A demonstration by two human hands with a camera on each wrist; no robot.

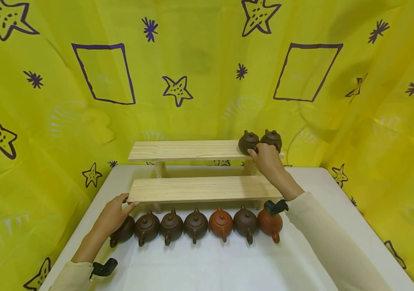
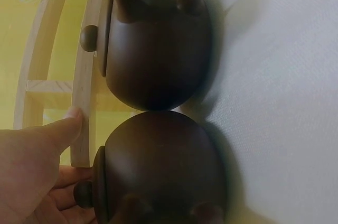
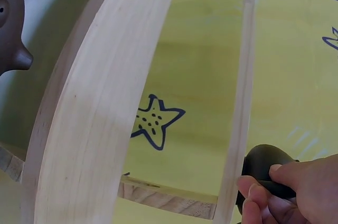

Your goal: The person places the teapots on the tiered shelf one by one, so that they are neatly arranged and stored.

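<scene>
My right hand (image 1: 268, 157) pinches the handle of a dark brown teapot (image 1: 247, 142) on the upper wooden shelf (image 1: 185, 149). In the right wrist view, thumb and fingers close round that teapot (image 3: 266, 158) at the shelf's edge. A second dark teapot (image 1: 273, 137) stands just to its right, partly behind the hand. My left hand (image 1: 114, 214) holds the left end of the lower shelf (image 1: 203, 189), its thumb on top. Seen from the left wrist, the fingers (image 2: 66, 195) pass below the board, beside the lid knob of a dark teapot (image 2: 163, 166).
Several teapots line the white table (image 1: 192, 266) before the lower shelf, handles toward me. Most are dark brown, like this one (image 1: 147, 226); two are reddish, one mid-row (image 1: 221, 222) and another (image 1: 270, 226) at the right end. A yellow patterned curtain (image 1: 207, 52) surrounds the table.
</scene>
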